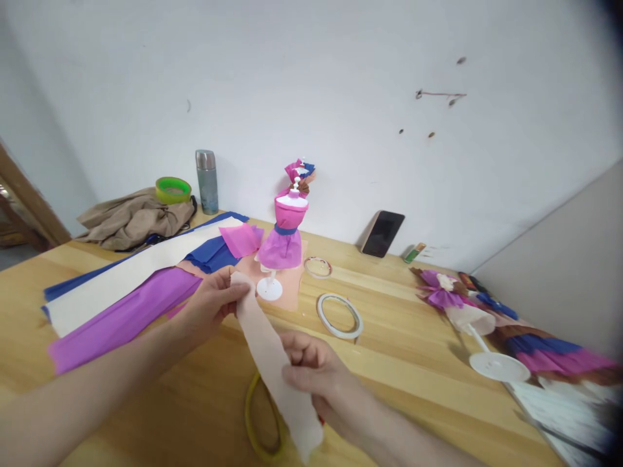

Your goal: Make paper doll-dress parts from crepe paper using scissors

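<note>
A pale pink paper strip (267, 350) slants down across the front of the view. My left hand (214, 301) pinches its upper end between thumb and fingers. Lower down, my right hand (318, 373) grips the strip's right edge, thumb on top. Just beyond the hands stands a small white mannequin (287, 227) in a pink and purple paper dress with a blue waistband. Under the strip lies a yellow loop (250, 415), partly covered, its full shape hidden.
Colored paper strips (126, 311) lie left, beside brown cloth (139, 217), green tape (173, 189) and a bottle (207, 185). Two tape rings (324, 316) sit mid-table. A phone (383, 233) leans on the wall. Right lies another dressed stand (499, 366).
</note>
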`<state>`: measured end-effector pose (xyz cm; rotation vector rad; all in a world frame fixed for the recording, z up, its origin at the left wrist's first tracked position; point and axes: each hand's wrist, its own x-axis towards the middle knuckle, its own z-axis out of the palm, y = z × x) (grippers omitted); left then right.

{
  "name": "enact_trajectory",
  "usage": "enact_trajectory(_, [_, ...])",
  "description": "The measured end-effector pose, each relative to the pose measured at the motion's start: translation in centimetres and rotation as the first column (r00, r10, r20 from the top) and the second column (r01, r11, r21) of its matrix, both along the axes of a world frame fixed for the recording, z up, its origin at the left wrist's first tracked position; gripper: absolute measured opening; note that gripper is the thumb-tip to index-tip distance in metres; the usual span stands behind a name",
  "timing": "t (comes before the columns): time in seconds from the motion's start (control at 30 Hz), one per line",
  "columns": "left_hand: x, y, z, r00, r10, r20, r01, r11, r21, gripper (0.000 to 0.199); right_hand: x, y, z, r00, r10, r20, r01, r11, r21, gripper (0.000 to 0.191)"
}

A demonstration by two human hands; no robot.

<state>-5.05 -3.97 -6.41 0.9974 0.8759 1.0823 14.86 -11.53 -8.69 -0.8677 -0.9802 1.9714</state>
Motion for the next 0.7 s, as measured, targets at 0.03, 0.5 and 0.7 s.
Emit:
enact_trajectory(0.03, [0.0,0.1,0.1,1.000,0.020,-0.012,-0.019,1.000,0.015,0.033,0.3,0.3,0.5,0.999,-0.035,0.021,0.035,0.999,-0.001,0.034])
enact_trajectory(0.5, [-1.5,2.9,-0.9,0.984,0.168,-0.052,-0.167,0.986,0.028,0.032,4.3,3.8,2.2,0.805,-0.252,0.537,0.000,0.905,0.424,0.038])
enact_trajectory(0.7, [-2.8,3.9,-1.4,0.936,0.316,-0.154,-0.301,0.947,0.116,0.027,3.1,2.8,1.4,0.814,-0.127,0.567,-0.098,0.932,0.350,0.043])
